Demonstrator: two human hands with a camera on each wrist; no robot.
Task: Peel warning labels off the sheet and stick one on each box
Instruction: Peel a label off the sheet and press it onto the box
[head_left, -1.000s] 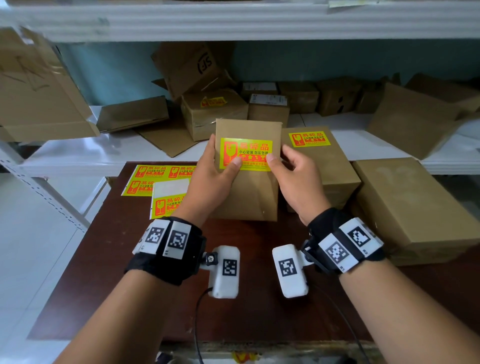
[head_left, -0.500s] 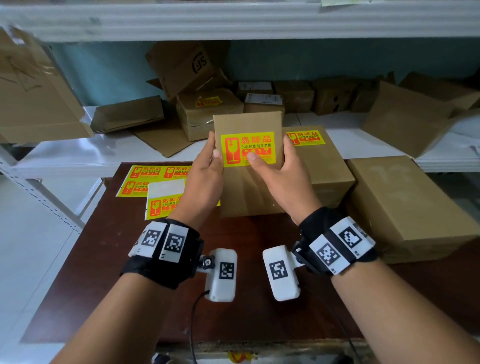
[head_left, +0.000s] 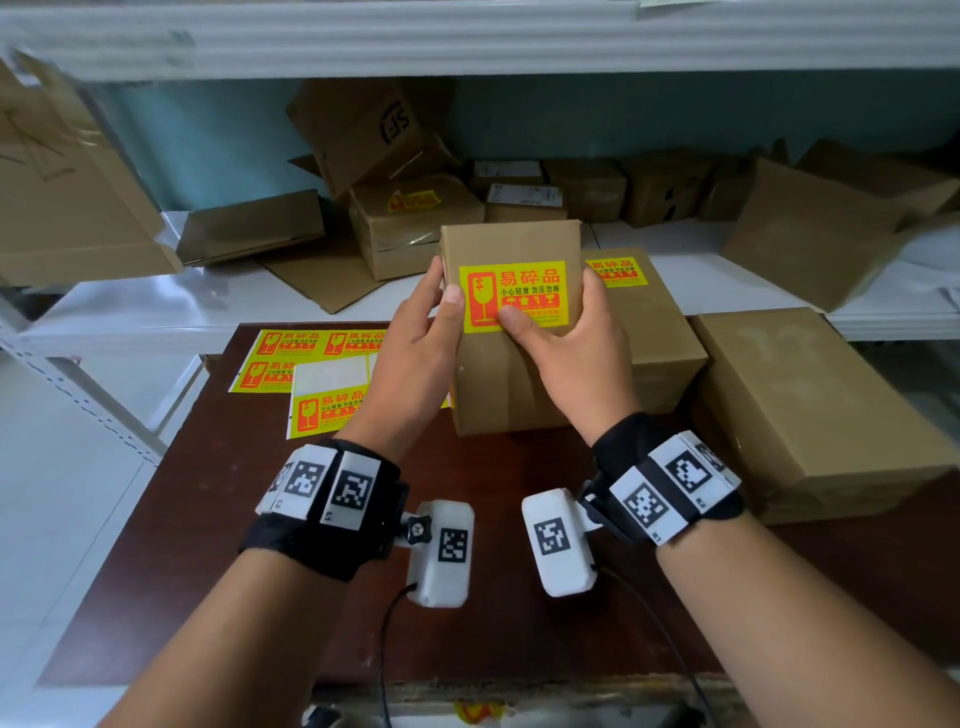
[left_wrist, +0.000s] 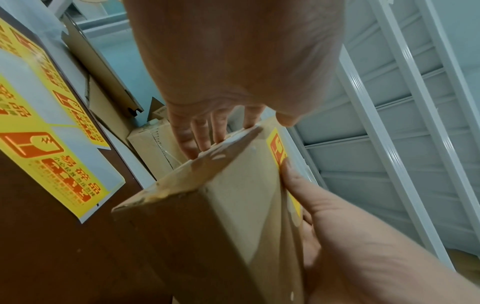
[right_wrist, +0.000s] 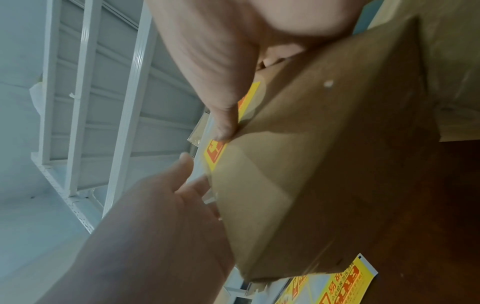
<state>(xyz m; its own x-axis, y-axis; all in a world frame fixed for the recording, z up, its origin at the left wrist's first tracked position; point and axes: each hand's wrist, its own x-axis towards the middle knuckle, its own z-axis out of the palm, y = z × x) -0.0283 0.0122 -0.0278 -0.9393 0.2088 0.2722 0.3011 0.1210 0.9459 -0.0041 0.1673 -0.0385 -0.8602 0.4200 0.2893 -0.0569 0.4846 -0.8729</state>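
Nearest to me are the person's two forearms, each strapped with a black wristband carrying square black-and-white code markers and a white camera block hanging toward the dark wooden table. Just past them the left hand grips the left edge of a small brown cardboard box, thumb lying on its front face and fingers wrapped round behind, as the left wrist view shows. The right hand clasps the right edge of the same box, its thumb pressing flat on the lower part of the yellow warning label stuck on the upper front face. That label shows an orange broken-glass symbol and large characters reading 易碎品, with a smaller line, 小心轻放 勿压勿摔, beneath. The box stands tilted on its lower edge on the table. To the left of it lies the label sheet, partly peeled, white backing showing above one remaining yellow label, and a second sheet with more of the same labels lies under it. Touching the held box behind and to its right sits a labelled box with the same yellow sticker on top, and further right a plain brown box. Beyond, on the white shelf, cardboard boxes are piled, one wearing a crumpled yellow label, one tipped box printed "SF".
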